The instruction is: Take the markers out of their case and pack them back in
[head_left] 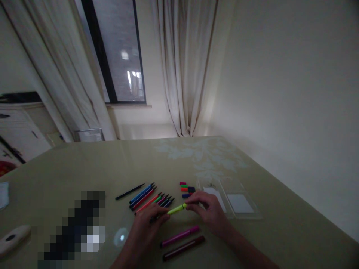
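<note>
L hand (147, 223) is gripping one end of yellow marker (176, 209), R hand (211, 213) is pinching the other, so it's sitting btwn them over tbl (112, 164). Uncapped markers (144, 198) are lying beyond L hand; loose caps (184, 189) are resting nr R hand, w/ clear case (256, 215) just beside. Purple marker (180, 236) & dark red marker (183, 249) are lying closer in.

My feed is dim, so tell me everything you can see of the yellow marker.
The yellow marker is slim, plastic by its look, with small dark marks and a dark band near its right end. The left hand pinches one end, the right hand the other, partly hiding both. In the picture it slants up rightward, beyond the pink marker. Whether it is capped, I can't tell.
</note>
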